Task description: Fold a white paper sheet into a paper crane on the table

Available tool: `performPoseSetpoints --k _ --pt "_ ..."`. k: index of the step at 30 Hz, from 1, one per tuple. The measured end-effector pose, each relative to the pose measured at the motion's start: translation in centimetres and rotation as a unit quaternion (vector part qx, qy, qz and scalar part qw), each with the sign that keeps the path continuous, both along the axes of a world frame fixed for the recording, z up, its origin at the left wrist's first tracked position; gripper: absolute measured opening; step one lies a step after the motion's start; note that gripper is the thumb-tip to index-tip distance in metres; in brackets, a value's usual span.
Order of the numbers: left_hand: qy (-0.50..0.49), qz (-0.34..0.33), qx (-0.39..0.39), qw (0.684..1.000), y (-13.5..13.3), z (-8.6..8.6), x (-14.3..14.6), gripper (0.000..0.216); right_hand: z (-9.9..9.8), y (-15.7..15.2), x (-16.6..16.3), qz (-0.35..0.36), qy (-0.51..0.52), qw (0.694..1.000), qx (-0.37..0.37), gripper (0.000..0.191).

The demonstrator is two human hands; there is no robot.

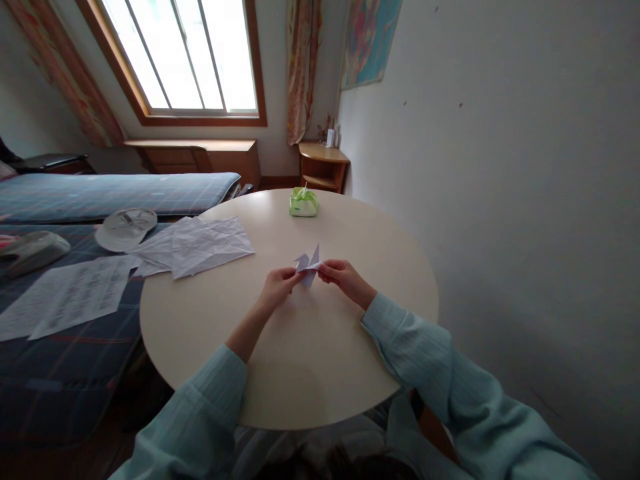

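Note:
A small white folded-paper crane (314, 259) is held just above the round table, with thin points and wing-like flaps sticking up and down. My left hand (278, 287) is closed on its left side, thumb and fingers pinching the paper. On the opposite side, my right hand (345, 277) pinches the right end of the same paper piece. Part of the paper is hidden behind the fingertips.
The round cream table (200, 347) carries a green tissue pack (303, 202) at its far side and creased white sheets (210, 243) at its left. Printed pages (80, 293) and a pale cap (126, 229) lie on the bed beside it. A wall (525, 200) stands close on the right.

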State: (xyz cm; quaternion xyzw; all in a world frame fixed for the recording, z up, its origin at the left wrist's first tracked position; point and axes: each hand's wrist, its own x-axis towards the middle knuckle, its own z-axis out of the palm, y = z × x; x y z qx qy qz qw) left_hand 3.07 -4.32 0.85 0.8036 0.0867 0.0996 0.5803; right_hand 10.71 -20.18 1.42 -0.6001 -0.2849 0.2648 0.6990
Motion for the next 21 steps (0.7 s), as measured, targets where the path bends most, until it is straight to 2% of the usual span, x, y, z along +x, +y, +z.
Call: performPoseSetpoints --k 6,12,16,21 --pt "0.036 -0.010 -0.087 0.996 0.2 0.6 -0.2 0.055 0.0 0.0 0.2 -0.019 -0.126 0.992 -0.022 0.030" --pt "0.045 -0.018 -0.110 0.993 0.6 0.4 0.0 0.059 -0.6 0.2 0.4 -0.092 -0.257 0.962 -0.007 0.029" --pt "0.038 -0.018 -0.115 0.992 0.5 0.5 0.1 0.056 -0.8 -0.2 0.4 -0.132 -0.404 0.905 -0.014 0.025" --pt "0.034 -0.021 -0.129 0.991 0.4 0.6 0.2 0.050 -0.8 -1.0 0.6 -0.152 -0.546 0.818 -0.096 0.026"
